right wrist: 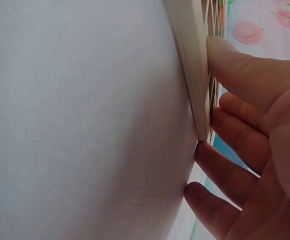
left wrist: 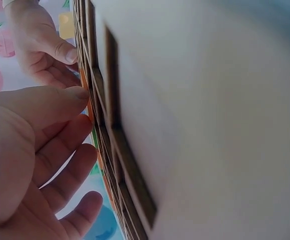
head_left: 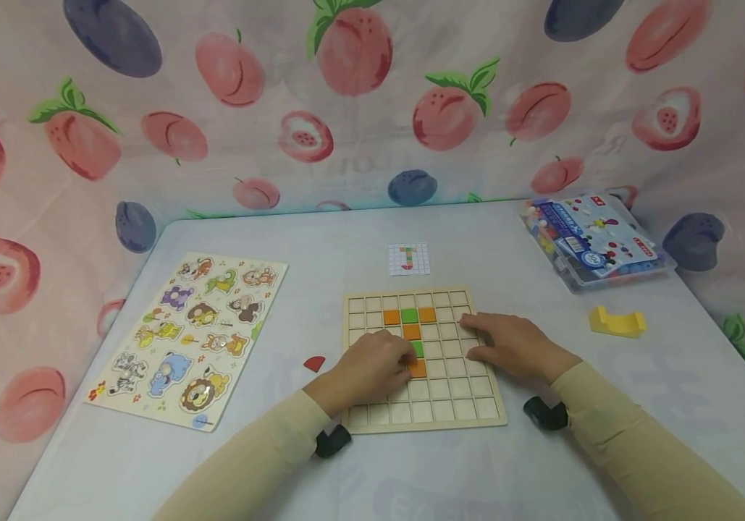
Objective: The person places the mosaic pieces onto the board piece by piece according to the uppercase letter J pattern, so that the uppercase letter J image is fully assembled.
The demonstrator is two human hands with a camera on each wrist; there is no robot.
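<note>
A wooden grid board lies flat at the middle of the table, with several orange and green square tiles in its cells in a T-like shape. My left hand is over the board's left half, thumb and fingertips touching the lowest orange tile. The green tile above it is partly covered by my fingers. In the left wrist view, thumb and forefinger meet the board's surface with the other fingers loosely bent. My right hand rests on the board's right edge, thumb and fingertips touching the wooden rim.
A red rounded wedge piece lies left of the board. Behind it is a small pattern card. An animal puzzle board lies at the left. On the right are a clear plastic box and a yellow block.
</note>
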